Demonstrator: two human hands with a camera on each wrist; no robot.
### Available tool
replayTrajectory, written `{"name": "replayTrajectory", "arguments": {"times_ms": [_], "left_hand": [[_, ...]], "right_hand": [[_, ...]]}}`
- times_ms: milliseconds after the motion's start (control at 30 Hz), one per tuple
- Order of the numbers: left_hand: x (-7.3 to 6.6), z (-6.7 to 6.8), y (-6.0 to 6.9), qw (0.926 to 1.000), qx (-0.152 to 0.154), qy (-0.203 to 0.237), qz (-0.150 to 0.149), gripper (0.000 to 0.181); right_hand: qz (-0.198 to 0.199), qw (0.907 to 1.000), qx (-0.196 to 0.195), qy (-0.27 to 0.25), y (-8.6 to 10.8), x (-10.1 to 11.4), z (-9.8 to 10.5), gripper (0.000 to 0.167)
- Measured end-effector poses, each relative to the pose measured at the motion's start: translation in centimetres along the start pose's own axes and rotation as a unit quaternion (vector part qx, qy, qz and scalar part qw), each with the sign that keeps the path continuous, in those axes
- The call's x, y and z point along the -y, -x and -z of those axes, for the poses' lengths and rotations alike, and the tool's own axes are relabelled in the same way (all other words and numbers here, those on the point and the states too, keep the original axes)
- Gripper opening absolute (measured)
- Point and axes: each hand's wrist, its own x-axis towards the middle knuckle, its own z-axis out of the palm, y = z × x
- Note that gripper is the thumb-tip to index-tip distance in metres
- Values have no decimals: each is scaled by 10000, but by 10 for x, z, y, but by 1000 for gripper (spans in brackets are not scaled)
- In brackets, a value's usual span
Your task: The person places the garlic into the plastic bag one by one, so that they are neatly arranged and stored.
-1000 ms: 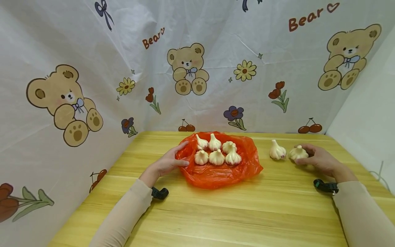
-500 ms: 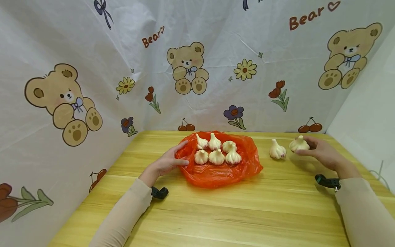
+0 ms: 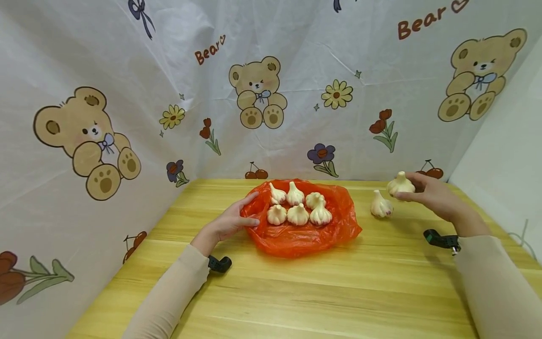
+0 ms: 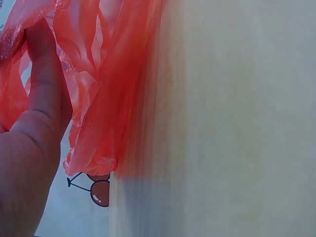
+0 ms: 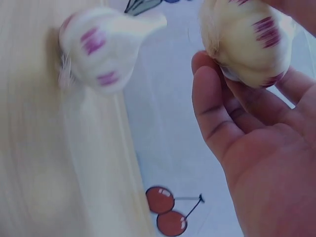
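Note:
My right hand (image 3: 438,197) grips a garlic bulb (image 3: 401,186) and holds it up off the table. In the right wrist view, fingers curl round the bulb (image 5: 252,42), which has purple streaks. Another garlic bulb (image 3: 381,205) stands on the table just left of and below it. At the left side of a red plastic bag (image 3: 292,242), my left hand (image 3: 230,220) holds the bag's edge between thumb and fingers. Several garlic bulbs (image 3: 298,215) sit in two rows on the bag. The left wrist view shows the thin bag (image 4: 108,98) partly hiding the fingertips.
The wooden table (image 3: 305,296) stretches toward me. A white cloth (image 3: 296,28) printed with bears and flowers hangs behind and to the left. A white wall (image 3: 508,188) bounds the right side, with a thin cable (image 3: 522,242) near it.
My right hand has lifted the garlic bulb off the table and carried it up and slightly left, above the other loose bulb. My left hand and the bag have stayed in place.

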Motion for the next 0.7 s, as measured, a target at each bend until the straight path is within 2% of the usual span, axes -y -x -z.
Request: {"name": "replayTrajectory", "arguments": {"times_ms": [333, 533, 700], "left_hand": [[-2, 0, -2, 10000, -91, -22, 33, 96], [-1, 1, -3, 9999, -90, -48, 47, 96], [1, 0, -2, 10000, -70, -26, 40, 96]], "right_hand": [[-45, 9996, 248, 121, -17, 31, -9, 81], [25, 9986, 476, -216, -23, 41, -19, 75], [58, 9967, 617, -523, -28, 52, -28, 76]]}}
